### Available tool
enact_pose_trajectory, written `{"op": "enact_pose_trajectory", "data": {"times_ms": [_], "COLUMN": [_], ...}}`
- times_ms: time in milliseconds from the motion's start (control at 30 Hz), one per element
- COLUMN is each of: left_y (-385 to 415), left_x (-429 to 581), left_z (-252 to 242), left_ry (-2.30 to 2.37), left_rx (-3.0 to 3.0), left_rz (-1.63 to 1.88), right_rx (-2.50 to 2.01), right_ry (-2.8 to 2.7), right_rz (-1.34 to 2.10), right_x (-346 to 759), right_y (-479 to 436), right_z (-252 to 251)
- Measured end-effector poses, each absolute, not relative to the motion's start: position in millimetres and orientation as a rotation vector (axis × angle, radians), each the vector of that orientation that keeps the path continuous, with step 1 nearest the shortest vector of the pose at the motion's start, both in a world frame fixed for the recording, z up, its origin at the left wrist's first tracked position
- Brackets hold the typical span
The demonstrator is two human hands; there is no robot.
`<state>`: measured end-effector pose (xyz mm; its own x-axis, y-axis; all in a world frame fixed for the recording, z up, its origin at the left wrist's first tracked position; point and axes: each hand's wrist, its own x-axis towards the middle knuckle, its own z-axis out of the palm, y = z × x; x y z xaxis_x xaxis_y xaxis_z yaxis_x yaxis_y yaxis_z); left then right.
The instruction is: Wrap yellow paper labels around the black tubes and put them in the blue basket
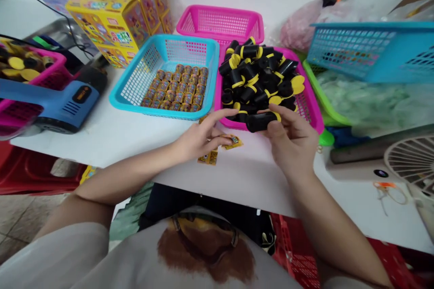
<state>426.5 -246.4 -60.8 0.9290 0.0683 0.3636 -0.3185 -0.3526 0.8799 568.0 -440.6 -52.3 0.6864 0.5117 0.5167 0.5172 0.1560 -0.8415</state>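
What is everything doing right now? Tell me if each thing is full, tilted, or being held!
Left hand: open, over yellow printed packets
Right hand: holding a black capsule
Middle blue basket: holding neat rows of gold capsules
Pink basket: heaped with black-and-yellow capsules
Right blue basket: tilted above a green basket

Black capsule [261, 122]: smooth glossy plastic; cyan basket [117, 95]: moulded plastic mesh; packets [208, 158]: printed paper; tabletop [108, 140]: matt white

Worktop [101, 144]: blue plastic mesh basket [117, 95] holding rows of small capsules [172, 88], left of pink plastic mesh basket [310, 108] heaped with black capsules [257, 72]; second pink basket [220, 20] behind both; yellow cardboard boxes [108, 22] far left.
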Motion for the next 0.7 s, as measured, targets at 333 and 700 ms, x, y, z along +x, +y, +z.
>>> {"op": "enact_pose_trajectory", "data": {"times_ms": [333,700], "left_y": [-244,-251], "left_x": [430,425], "left_z": [-91,-75], "left_ry": [-0.538,-0.354], "left_rx": [1.919,1.803], "left_rz": [0.735,0.646], "right_rx": [-1.467,-1.538], "right_ry": [-1.057,-1.195], "right_rz": [0.18,0.164], "right_x": [556,560], "right_y": [-445,-447], "right_z": [-32,-32]}}
